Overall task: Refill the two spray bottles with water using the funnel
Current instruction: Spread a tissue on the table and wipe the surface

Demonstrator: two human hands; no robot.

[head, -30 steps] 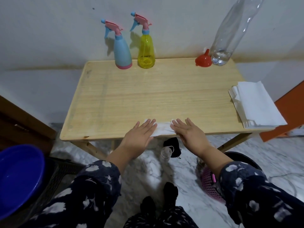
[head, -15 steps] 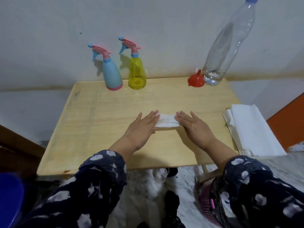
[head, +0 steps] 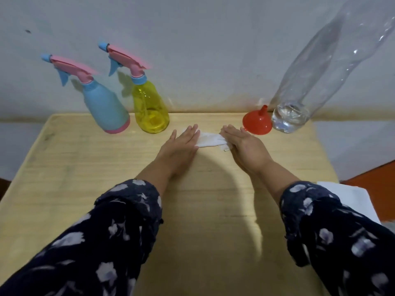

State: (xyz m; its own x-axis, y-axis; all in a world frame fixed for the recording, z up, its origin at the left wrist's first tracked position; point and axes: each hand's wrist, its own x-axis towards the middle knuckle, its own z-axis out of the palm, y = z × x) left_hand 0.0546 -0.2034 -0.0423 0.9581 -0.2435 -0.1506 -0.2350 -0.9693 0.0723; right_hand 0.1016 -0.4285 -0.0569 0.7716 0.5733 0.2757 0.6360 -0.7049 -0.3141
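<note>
From where I sit, the refill itself has not begun. Both of my hands are flat on the counter, palms down, fingers stretched out, pressing on a small white cloth that lies between them; the left hand covers its left end and the right hand its right end. Neither hand is curled around anything.

The blue spray bottle and the yellow spray bottle stand side by side at the back edge against the wall, well left of my hands. Both have their pink trigger heads screwed on, so neither is open for filling. The yellow one is see-through, and I judge it holds little or no water; the blue one is opaque and I cannot tell its level.

The red funnel sits mouth down, spout up, just beyond my right fingertips, beside the big clear bottle, which has only a little water in its bottom. A stack of white paper shows at the right edge.

So what I reckon is left: unscrew both heads, seat the funnel, pour, swap, close up. Practically everything.
</note>
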